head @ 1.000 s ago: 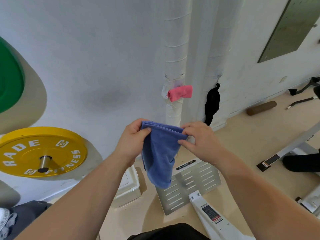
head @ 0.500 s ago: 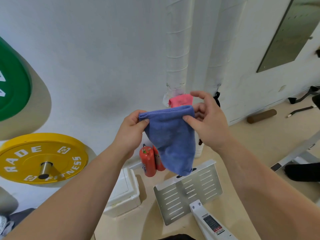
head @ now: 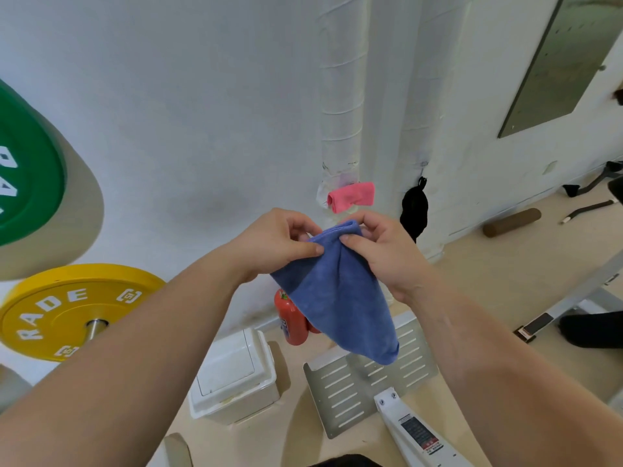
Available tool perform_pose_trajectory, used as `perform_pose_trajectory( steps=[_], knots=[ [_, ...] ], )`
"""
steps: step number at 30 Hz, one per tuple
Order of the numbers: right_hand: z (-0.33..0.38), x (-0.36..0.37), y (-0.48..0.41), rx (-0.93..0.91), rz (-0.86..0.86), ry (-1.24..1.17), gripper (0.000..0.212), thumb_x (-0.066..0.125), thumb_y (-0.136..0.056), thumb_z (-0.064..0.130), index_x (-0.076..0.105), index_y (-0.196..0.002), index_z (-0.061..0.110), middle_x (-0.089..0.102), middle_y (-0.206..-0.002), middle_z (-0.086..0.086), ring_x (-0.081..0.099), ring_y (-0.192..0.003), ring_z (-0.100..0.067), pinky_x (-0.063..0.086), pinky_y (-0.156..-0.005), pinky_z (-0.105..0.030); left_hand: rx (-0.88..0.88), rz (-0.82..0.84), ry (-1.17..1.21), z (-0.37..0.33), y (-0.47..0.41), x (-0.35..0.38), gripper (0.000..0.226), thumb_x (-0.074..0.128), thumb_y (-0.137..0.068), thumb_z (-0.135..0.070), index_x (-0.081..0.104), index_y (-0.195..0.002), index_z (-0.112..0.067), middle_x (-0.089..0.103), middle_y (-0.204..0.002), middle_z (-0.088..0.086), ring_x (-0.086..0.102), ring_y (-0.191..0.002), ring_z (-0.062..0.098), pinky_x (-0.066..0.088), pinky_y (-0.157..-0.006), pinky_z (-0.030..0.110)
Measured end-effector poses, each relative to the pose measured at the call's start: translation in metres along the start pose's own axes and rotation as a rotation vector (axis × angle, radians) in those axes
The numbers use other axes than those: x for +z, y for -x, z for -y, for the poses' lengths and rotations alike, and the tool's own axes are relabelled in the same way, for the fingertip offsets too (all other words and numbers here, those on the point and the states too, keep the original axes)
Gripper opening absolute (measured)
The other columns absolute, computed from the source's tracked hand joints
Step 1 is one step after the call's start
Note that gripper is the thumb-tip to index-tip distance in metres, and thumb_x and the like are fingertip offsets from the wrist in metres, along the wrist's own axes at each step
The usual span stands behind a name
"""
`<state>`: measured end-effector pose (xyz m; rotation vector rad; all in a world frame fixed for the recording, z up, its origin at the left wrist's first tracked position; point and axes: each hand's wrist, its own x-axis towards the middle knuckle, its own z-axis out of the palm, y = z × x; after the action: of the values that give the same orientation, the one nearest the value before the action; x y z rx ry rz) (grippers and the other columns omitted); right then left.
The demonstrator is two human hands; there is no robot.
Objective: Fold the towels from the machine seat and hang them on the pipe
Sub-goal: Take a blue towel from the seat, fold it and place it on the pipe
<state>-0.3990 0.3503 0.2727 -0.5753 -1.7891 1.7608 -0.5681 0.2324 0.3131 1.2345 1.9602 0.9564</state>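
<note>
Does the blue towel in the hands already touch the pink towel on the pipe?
Apart. The head view shows bare white pipe between the pink towel and the top edge of the blue towel, pinched by the left hand and right hand.

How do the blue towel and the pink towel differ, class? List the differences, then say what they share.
The blue towel is pinched at its top edge by the left hand and right hand; the pink towel sits at the pipe, touched by no hand. The blue towel hangs in a long loose drape; the pink towel is a compact folded bundle. Both are soft cloths.
</note>
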Motion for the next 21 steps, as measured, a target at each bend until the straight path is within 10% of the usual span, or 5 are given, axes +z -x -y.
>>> perform_pose_trajectory(
  steps=[7,13,21],
  knots=[
    [-0.025,-0.011,0.006,0.061,0.01,0.231,0.041,0.083,-0.079,0.014,0.065,-0.115,0.021,0.075,-0.102,-0.003,0.072,-0.097,-0.018,0.061,-0.081,-0.035,0.098,-0.19,-0.159,-0.004,-0.005,0.027,0.011,0.066,-0.093,-0.019,0.069,-0.083,-0.022,0.07,-0.08,-0.003,0.062,-0.073,0.014,0.052,-0.067,0.03],
    [-0.066,-0.012,0.015,0.312,0.139,0.43,0.023,0.074,-0.065,0.023,0.069,-0.084,0.014,0.069,-0.074,-0.005,0.062,-0.073,-0.021,0.051,-0.064,-0.036,0.133,-0.323,-0.193,0.002,-0.008,0.02,0.008,0.059,-0.096,-0.016,0.063,-0.089,-0.017,0.069,-0.086,0.005,0.062,-0.079,0.024,0.053,-0.077,0.042],
    [-0.109,-0.024,0.035,0.459,0.183,0.43,0.016,0.071,-0.084,0.021,0.073,-0.097,0.011,0.076,-0.09,-0.004,0.072,-0.084,-0.025,0.059,-0.071,-0.039,0.037,-0.573,-0.249,0.03,-0.011,-0.015,0.007,0.055,-0.098,-0.02,0.06,-0.096,-0.015,0.065,-0.09,0.0,0.061,-0.086,0.023,0.052,-0.079,0.039]
  ],
)
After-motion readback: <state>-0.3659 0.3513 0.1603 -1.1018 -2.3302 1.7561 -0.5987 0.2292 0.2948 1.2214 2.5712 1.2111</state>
